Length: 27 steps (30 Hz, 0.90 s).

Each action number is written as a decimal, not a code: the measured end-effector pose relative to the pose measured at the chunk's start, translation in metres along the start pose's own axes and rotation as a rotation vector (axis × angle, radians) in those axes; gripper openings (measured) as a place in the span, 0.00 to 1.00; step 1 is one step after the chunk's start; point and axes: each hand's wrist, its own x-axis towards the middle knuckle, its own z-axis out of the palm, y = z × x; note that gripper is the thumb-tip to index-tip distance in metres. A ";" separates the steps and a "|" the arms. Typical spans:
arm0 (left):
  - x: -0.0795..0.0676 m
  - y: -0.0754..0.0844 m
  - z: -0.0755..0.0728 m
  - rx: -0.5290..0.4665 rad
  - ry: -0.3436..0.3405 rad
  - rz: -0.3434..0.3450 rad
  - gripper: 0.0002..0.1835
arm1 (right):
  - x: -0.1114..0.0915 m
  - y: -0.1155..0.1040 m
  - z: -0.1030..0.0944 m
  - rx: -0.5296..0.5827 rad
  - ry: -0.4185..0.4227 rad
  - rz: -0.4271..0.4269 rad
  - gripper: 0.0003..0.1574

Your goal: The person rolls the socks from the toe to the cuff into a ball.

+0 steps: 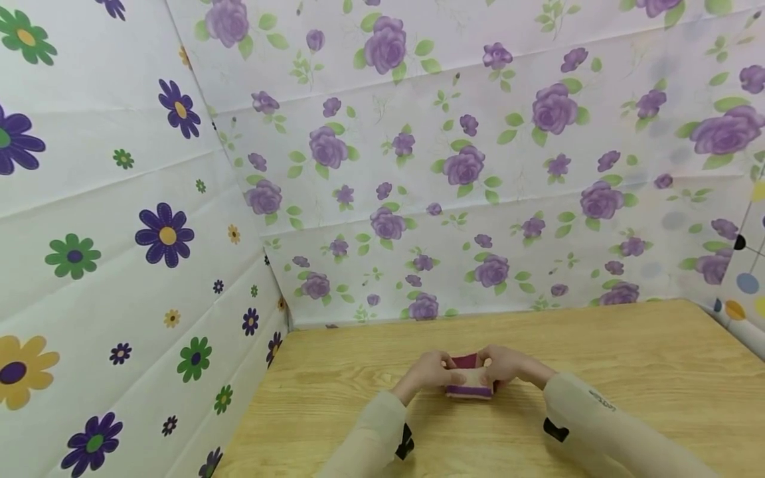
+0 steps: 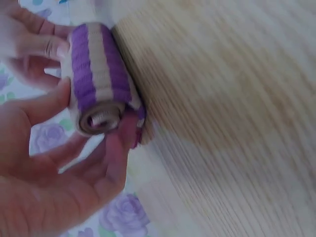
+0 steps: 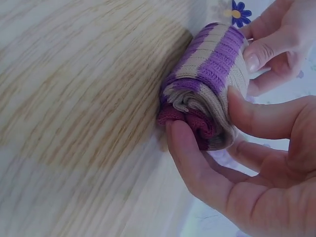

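**Left hand (image 1: 435, 373) and right hand (image 1: 508, 364) hold one striped roll (image 1: 469, 390)**

Each hand is pinching one end of the knitted roll, which lies between them on the wooden table (image 1: 603, 358), low in the head view, slightly right of centre. In the right wrist view, maroon fabric (image 3: 200, 123) shows inside the roll. Behind, rose-patterned cloth (image 1: 418, 172) fills the upper middle.

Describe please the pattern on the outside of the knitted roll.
The knitted roll has purple and beige stripes; the left wrist view shows them best.
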 end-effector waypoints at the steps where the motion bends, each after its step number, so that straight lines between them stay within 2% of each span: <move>1: 0.000 0.001 0.002 -0.002 0.035 0.018 0.13 | 0.001 0.001 0.000 0.008 0.000 0.012 0.07; 4: 0.000 0.007 0.007 0.064 0.127 0.133 0.08 | 0.003 0.004 -0.002 0.030 0.005 0.049 0.06; 8: -0.001 0.015 0.014 0.311 0.191 0.307 0.01 | 0.004 0.004 -0.003 0.042 0.014 0.081 0.11; 10: -0.003 0.019 0.015 0.430 0.174 0.350 0.05 | 0.004 0.004 -0.004 0.038 0.015 0.080 0.14; 14: -0.006 0.026 0.014 0.567 0.107 0.380 0.09 | 0.005 0.005 -0.005 0.007 0.027 0.049 0.18; 16: -0.006 0.027 0.013 0.592 0.075 0.371 0.12 | 0.006 0.006 -0.006 -0.037 0.066 0.019 0.17; 21: -0.001 0.024 0.013 0.627 0.049 0.345 0.19 | 0.004 0.008 -0.003 -0.113 0.244 -0.035 0.14; 23: 0.002 0.020 0.013 0.605 0.047 0.348 0.18 | 0.003 0.007 0.001 -0.122 0.305 -0.065 0.13; 27: 0.010 0.013 0.009 0.502 0.039 0.350 0.16 | 0.003 0.004 0.008 -0.191 0.375 -0.168 0.05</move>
